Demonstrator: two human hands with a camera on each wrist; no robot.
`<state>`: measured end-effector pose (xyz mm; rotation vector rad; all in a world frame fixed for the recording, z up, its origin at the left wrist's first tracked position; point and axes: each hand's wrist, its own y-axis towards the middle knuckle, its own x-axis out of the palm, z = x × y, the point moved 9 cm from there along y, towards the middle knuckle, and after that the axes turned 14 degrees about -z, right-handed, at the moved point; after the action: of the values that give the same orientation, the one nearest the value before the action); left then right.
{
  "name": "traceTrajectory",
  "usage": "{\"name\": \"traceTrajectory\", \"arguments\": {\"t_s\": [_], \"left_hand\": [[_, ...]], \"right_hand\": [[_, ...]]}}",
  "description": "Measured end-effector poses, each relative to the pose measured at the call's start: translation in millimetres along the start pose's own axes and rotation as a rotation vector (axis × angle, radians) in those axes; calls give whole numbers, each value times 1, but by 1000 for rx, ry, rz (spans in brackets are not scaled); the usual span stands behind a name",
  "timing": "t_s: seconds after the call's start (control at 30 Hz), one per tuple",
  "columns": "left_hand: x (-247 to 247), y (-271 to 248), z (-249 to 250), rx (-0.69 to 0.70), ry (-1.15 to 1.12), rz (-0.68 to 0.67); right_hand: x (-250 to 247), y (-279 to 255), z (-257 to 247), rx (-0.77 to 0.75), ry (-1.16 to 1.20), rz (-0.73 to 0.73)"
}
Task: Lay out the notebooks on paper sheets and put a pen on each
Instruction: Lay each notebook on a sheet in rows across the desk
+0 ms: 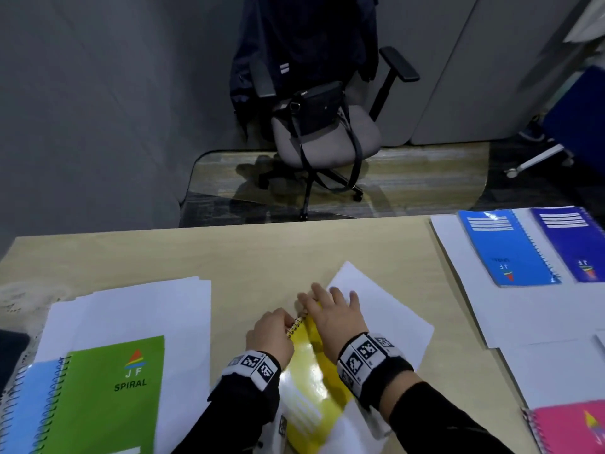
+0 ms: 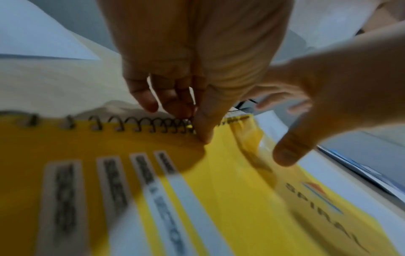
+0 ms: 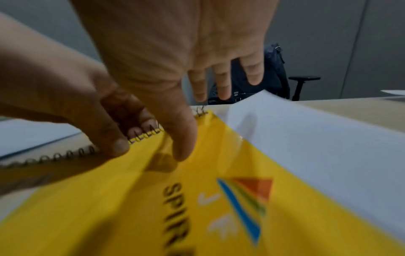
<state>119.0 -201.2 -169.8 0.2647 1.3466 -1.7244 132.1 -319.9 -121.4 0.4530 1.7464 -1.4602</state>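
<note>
The light, glossy, probably slippery yellow notebook (image 1: 309,385) is pinched at its wire spine by the left hand (image 1: 270,335), while it is pressed flat by the right hand (image 1: 332,311), fingers spread.

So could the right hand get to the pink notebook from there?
Probably yes. The right hand lies flat on the yellow notebook, gripping nothing, and the pink notebook lies to its right with only table and white paper between.

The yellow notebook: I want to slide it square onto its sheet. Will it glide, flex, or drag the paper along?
The yellow notebook has a glossy cover showing glare, so it probably glides easily. The cover looks thin and likely flexes. The loose paper sheet beneath may shift with it. The left hand pinches its spiral edge, which probably steadies it.
</note>
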Motion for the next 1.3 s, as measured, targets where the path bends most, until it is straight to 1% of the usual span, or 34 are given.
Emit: {"name": "traceTrajectory", "arguments": {"t_s": [0.07, 0.17, 0.27, 0.37, 0.47, 0.53, 0.6, 0.67, 0.73, 0.8, 0.87, 1.0, 1.1, 1.2, 1.3], "left_hand": [[5, 2, 17, 72, 55, 24], [6, 3, 29, 114, 103, 79], [-2, 0, 41, 142, 106, 156], [-14, 0, 55, 112, 76, 221], [-17, 3, 75, 121, 46, 210], [-11, 8, 86, 126, 69, 169], [1, 15, 96, 118, 90, 106], [14, 21, 103, 121, 84, 34], [26, 26, 115, 145, 99, -30], [35, 29, 129, 169, 102, -77], [40, 32, 139, 178, 82, -92], [44, 45, 154, 158, 43, -111], [48, 52, 160, 133, 88, -147], [53, 56, 165, 95, 190, -172], [54, 59, 169, 71, 213, -171]], "right_hand": [[2, 9, 8, -33, -33, -42], [8, 15, 28, -17, -52, -73], [7, 14, 57, 32, 36, -61], [9, 12, 102, 115, 331, -25], [13, 1, 157, 252, 708, 101], [14, -11, 194, 352, 974, 225], [16, -23, 233, 446, 1180, 345], [19, -29, 265, 511, 1292, 419], [24, -32, 290, 562, 1375, 454], [30, -33, 308, 619, 1392, 458], [36, -32, 319, 657, 1375, 439], [39, -23, 331, 711, 1264, 357], [38, -18, 333, 721, 1152, 307], [38, -16, 335, 710, 1053, 284], [34, -17, 342, 699, 985, 298]]}}
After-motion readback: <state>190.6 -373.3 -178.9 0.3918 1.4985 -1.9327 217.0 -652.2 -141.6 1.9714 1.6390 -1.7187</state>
